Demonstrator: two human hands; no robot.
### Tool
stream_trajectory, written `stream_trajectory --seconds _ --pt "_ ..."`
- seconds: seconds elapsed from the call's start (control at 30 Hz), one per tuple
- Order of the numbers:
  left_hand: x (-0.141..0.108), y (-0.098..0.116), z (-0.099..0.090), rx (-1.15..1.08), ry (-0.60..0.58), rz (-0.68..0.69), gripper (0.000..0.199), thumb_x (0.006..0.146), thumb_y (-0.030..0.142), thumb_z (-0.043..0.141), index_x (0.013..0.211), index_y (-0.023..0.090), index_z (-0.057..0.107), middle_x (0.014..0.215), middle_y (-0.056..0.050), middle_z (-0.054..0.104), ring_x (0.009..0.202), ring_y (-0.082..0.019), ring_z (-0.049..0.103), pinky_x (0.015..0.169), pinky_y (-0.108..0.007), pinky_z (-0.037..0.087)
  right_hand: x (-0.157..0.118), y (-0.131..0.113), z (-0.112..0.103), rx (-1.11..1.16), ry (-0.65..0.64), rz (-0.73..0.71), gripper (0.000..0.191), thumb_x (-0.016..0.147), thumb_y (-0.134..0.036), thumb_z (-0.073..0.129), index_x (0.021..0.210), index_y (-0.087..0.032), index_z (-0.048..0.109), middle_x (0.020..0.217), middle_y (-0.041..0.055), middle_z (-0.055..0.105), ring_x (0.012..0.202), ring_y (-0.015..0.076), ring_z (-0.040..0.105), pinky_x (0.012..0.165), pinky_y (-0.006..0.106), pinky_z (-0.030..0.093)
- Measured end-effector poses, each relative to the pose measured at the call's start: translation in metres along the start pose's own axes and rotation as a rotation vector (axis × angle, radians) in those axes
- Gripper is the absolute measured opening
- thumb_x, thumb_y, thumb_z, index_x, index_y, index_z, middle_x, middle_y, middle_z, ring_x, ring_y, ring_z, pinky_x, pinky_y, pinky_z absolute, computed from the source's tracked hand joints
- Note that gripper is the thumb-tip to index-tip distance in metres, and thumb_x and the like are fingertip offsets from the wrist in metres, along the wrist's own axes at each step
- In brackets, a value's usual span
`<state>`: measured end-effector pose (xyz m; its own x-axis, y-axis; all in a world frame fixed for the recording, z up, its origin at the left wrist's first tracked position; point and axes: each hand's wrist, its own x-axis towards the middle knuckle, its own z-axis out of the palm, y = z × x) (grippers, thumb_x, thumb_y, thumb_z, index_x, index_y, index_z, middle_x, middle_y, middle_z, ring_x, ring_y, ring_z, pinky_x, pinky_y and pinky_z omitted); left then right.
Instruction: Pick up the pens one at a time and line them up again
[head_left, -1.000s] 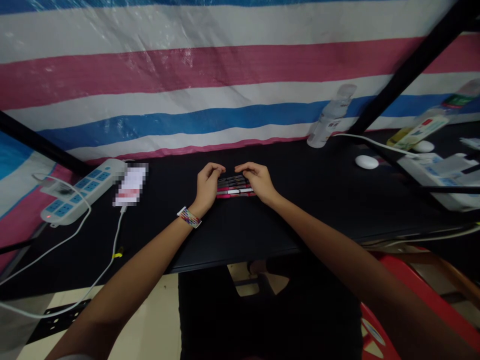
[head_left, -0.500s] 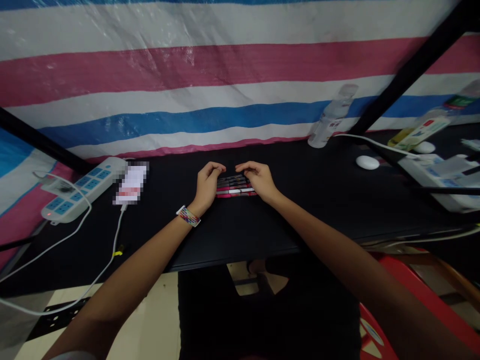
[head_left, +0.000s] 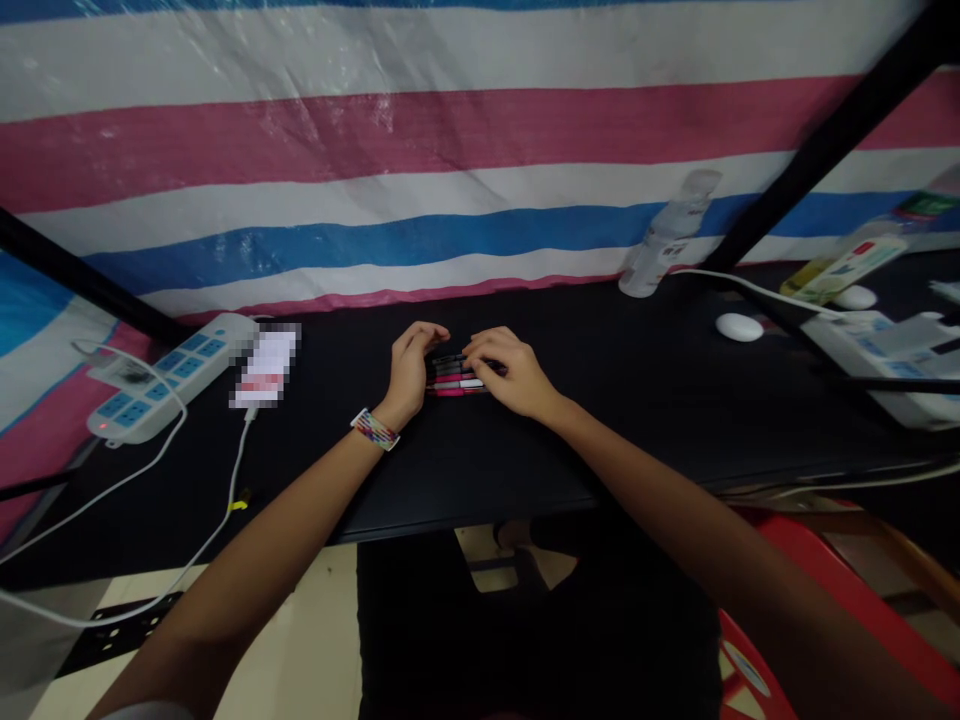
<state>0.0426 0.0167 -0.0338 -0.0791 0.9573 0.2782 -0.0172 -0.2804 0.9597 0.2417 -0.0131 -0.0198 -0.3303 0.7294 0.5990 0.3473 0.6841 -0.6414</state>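
Several pens [head_left: 453, 378], dark ones and pink or red ones with a grey and white one among them, lie side by side on the black table. At their left ends is my left hand [head_left: 409, 372], its fingers curved but apart and not closed round any pen. My right hand [head_left: 519, 374] arches over the right ends with fingers bent and spread, hiding the pen tips there. The thumb and forefinger of that hand come close to the pens; whether they touch cannot be made out.
A power strip [head_left: 180, 375] and a charging phone [head_left: 266, 365] lie on the left, with white cables running off the edge. To the right stand a clear bottle [head_left: 664, 245], a white mouse-like object [head_left: 739, 327] and another power strip [head_left: 885, 360]. Striped sheeting [head_left: 450, 125] hangs behind.
My right hand has shifted left over the pens, covering more of their right ends. My left hand has barely moved; the pens sit slightly further left.
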Motion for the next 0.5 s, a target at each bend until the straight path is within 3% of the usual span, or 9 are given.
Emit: stream_trajectory --seconds 0.1,0.2,0.5 --pt "-0.0001 0.0001 -0.0004 -0.001 -0.003 -0.004 0.025 0.104 0.029 0.053 0.088 0.024 0.071 0.099 -0.008 0.078 0.102 -0.023 0.075 0.106 -0.04 0.06 -0.0046 -0.0058 -0.0006 -0.012 -0.1 -0.132 0.023 0.1 -0.022 0.064 0.083 -0.028 0.078 0.108 0.0083 0.08 0.123 0.0334 0.069 0.108 0.057 0.057" --pt "-0.0001 0.0002 -0.0005 -0.008 -0.006 0.004 0.024 0.103 0.029 0.053 0.088 0.023 0.071 0.098 -0.008 0.077 0.099 -0.022 0.075 0.104 -0.04 0.06 -0.0066 -0.0073 -0.0008 -0.018 -0.156 -0.168 0.022 0.101 -0.023 0.064 0.084 -0.027 0.078 0.11 0.0095 0.08 0.124 0.0342 0.068 0.107 0.059 0.058" --pt "-0.0014 0.0034 0.0006 0.091 -0.042 0.027 0.031 0.109 0.033 0.053 0.087 0.023 0.072 0.1 -0.008 0.078 0.1 -0.022 0.073 0.101 -0.038 0.058 -0.0062 -0.0051 -0.0003 -0.049 -0.129 -0.164 0.026 0.103 -0.024 0.063 0.083 -0.027 0.08 0.11 0.0098 0.079 0.12 0.0329 0.068 0.105 0.058 0.06"
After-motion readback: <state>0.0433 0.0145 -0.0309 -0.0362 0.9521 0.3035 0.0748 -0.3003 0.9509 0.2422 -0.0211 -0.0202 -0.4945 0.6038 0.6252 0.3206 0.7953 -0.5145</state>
